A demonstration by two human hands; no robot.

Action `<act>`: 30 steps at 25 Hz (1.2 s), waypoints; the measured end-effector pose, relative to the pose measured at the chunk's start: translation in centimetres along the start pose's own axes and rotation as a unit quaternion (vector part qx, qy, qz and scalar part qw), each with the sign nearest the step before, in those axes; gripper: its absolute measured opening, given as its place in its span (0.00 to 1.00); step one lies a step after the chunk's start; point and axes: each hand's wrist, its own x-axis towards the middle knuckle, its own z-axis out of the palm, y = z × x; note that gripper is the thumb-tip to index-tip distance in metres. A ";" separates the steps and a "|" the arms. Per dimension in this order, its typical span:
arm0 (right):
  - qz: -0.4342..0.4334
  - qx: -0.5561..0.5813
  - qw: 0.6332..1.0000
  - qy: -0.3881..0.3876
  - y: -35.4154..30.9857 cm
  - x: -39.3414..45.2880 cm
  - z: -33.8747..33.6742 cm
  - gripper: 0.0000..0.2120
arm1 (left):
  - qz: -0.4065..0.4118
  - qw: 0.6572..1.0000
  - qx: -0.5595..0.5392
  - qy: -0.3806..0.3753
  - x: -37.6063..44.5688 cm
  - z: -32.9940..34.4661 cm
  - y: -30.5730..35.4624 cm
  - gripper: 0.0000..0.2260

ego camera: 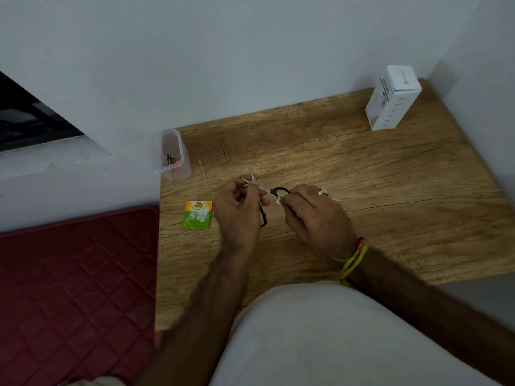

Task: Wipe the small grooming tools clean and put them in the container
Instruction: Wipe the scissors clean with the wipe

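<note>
Over the table (362,168), the left hand (237,215) pinches open scissors (274,192) while the right hand (312,215) grips a white wipe (278,201) at them; the clear tub (173,154), left, holds several small items.

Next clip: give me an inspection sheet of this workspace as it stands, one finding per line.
Surface: wooden table, set into a wall corner.
Job's things: small scissors held open above the table; tweezers and a thin tool lie near the clear container, which already holds a few items.
Clutter: green and orange sachet left of the hands; white box upright at the far right.
Grippers: left hand pinches the blades; right hand holds a small white wipe at the handle.
Cables: nothing seen.
Surroundings: grey wall; red quilted mat left of the table.
</note>
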 end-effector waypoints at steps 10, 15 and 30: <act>0.033 0.035 0.997 0.068 0.2 0.0 -0.1 0.06 | 0.005 1.000 -0.018 0.012 -0.2 0.2 0.7 0.05; 0.021 0.007 0.999 0.040 0.4 -0.1 -0.3 0.06 | -0.004 0.999 -0.027 0.017 -0.1 0.0 0.7 0.05; 0.084 0.039 0.995 0.038 0.2 0.1 -0.3 0.09 | 0.008 1.000 -0.020 0.012 -0.6 -0.1 0.9 0.05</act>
